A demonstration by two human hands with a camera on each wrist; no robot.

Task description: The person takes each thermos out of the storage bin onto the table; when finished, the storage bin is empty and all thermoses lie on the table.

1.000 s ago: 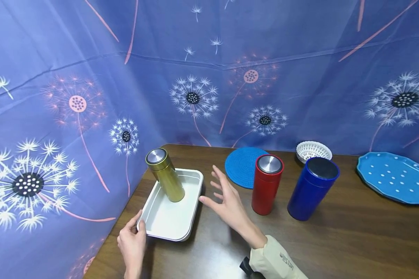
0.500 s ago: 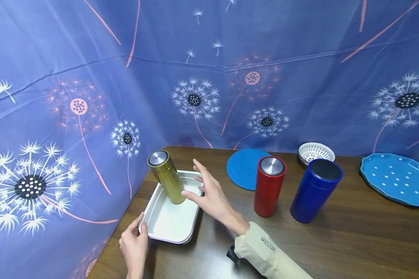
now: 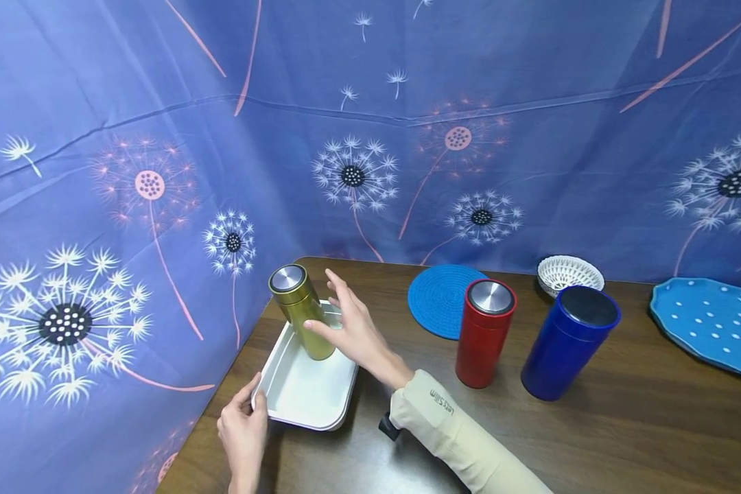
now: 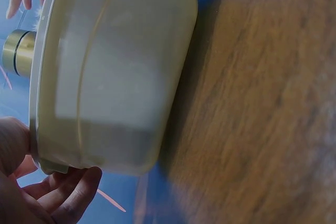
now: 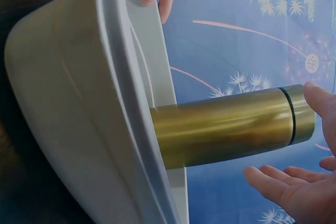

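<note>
A gold thermos (image 3: pixel 309 322) with a silver-topped lid stands inside a white plastic tub (image 3: pixel 311 405), towards its far end. My left hand (image 3: pixel 242 432) grips the tub's near left corner, thumb at the rim and fingers curled beneath it, as the left wrist view shows. Around the far right side of the thermos, my right hand (image 3: pixel 355 329) is held with thumb and fingers spread. In the right wrist view, the thumb overlaps the lid end of the thermos (image 5: pixel 226 129), while the other fingers (image 5: pixel 273 182) stand apart from its body.
On the wooden table (image 3: pixel 407 439), a red thermos (image 3: pixel 484 336) and a blue thermos (image 3: pixel 568 350) stand right of the tub. Behind them lie a round blue placemat (image 3: pixel 441 302) and a white openwork bowl (image 3: pixel 571 273). A dotted blue plate (image 3: pixel 710 322) is far right. Patterned cloth (image 3: pixel 284 171) hangs behind.
My right hand has moved left from beside the tub to around the gold thermos. My left hand keeps its grip on the tub's corner, and the thermos stays in place.
</note>
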